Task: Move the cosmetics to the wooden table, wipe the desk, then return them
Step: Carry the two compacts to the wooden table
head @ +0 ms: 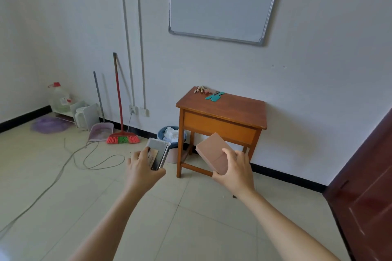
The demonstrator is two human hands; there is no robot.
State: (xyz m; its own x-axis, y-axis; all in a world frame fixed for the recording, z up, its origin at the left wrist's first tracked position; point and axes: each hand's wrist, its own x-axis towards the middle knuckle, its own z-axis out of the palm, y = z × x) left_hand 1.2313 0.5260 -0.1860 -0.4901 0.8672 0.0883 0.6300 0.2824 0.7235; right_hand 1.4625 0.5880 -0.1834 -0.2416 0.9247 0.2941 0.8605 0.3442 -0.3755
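The wooden table [233,110] stands against the white wall ahead of me. Near its back left corner lie several small pencil-like cosmetics [200,89] and a teal item [214,96]. My left hand [142,168] grips a silver-grey cosmetic case [159,153] held out in front of me, left of the table. My right hand [234,168] grips a flat pink palette [213,151], tilted, in front of the table's legs. Both hands are in the air, short of the table top.
A blue waste bin [168,135] with white paper sits left of the table legs. A red broom [122,136], a dustpan [100,131], a water jug [59,98] and loose cables [91,154] lie along the left wall. A dark door [369,186] is at right, a whiteboard [220,0] above.
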